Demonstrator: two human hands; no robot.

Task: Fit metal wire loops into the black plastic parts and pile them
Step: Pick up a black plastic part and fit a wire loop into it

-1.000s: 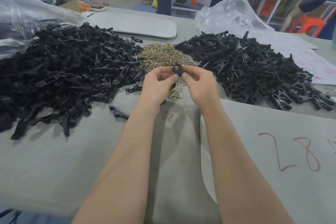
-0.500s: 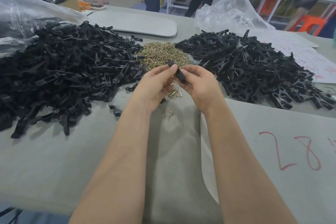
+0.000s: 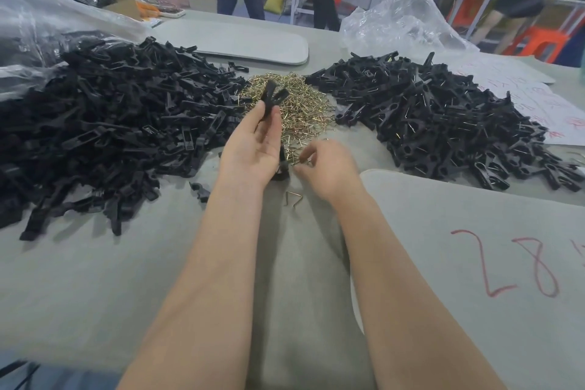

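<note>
My left hand (image 3: 253,142) is raised palm up and pinches a black plastic clip (image 3: 273,98) between thumb and fingers, its two jaws spread upward in front of the brass wire loop heap (image 3: 296,101). My right hand (image 3: 326,168) is down at the near edge of that heap, fingertips pinching a small wire loop (image 3: 305,159). A big pile of loose black parts (image 3: 104,130) lies on the left. A pile of black parts fitted with wire (image 3: 437,123) lies on the right. One more black part (image 3: 280,172) sits under my left palm.
A single wire loop (image 3: 293,198) and a stray black part (image 3: 200,190) lie on the grey table (image 3: 95,279). A grey board marked in red (image 3: 490,247) covers the right front. Clear plastic bags (image 3: 402,22) and a grey tray (image 3: 240,43) lie behind. People stand in the background.
The hands have parted. My left hand kept the black clip and lifted it; my right hand dropped to the edge of the wire heap and took hold of a loop.
</note>
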